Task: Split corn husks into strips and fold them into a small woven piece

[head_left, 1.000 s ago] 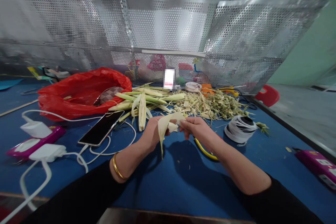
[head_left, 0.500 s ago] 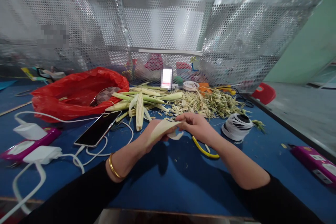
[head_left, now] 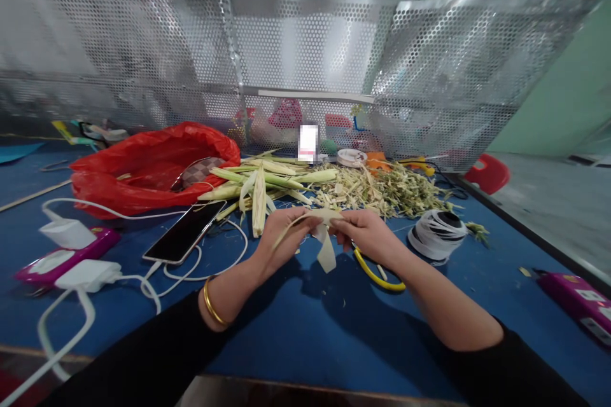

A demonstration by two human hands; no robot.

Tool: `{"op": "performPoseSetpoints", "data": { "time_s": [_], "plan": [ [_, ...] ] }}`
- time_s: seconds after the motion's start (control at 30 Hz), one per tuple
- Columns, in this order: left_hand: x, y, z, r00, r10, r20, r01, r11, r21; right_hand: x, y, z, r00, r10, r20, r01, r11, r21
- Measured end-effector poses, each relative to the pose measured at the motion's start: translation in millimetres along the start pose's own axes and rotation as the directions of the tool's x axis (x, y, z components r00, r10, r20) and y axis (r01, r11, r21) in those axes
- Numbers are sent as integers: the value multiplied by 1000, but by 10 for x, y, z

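Note:
Both my hands meet over the middle of the blue table (head_left: 305, 331). My left hand (head_left: 282, 235) and my right hand (head_left: 365, 233) each pinch one pale corn husk leaf (head_left: 325, 248). A loose end of the leaf hangs down between them. Just behind lie several unpeeled green corn stalks (head_left: 267, 181). A heap of shredded husk scraps (head_left: 382, 191) spreads to their right. A gold bangle sits on my left wrist.
A red plastic bag (head_left: 147, 165) lies at back left, a phone (head_left: 185, 231) with white cables beside it. Yellow-handled pliers (head_left: 377, 275) rest under my right wrist. A roll of white strap (head_left: 436, 234), pink devices (head_left: 580, 302) and a perforated metal screen (head_left: 305, 70) surround the area.
The husk leaf was turned and folded between my fingers; its free end now hangs down between the hands instead of from the left hand. Both hands stayed close together.

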State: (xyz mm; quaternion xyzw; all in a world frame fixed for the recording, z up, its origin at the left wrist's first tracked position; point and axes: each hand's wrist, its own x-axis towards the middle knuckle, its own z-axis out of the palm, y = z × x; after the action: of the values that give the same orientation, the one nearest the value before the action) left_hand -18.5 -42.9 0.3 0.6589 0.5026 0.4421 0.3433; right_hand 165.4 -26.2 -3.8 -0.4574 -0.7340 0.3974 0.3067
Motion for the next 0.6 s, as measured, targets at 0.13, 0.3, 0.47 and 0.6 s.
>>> {"op": "performPoseSetpoints", "data": {
  "time_s": [0.13,0.3,0.47,0.6],
  "plan": [
    [10,51,-3,994,-89,63,98,983,-157,1,24,-25,999,52,11,-52,994,98],
    [16,20,-22,974,-158,161,196,946,-260,8,34,-35,997,78,0,-78,990,114],
    [40,-39,-22,950,-207,234,265,929,-256,9,7,-70,993,119,-24,-115,984,136],
    [52,-65,-11,936,-269,226,321,917,-237,20,10,-140,984,150,-93,-136,980,143]
  ]
}}
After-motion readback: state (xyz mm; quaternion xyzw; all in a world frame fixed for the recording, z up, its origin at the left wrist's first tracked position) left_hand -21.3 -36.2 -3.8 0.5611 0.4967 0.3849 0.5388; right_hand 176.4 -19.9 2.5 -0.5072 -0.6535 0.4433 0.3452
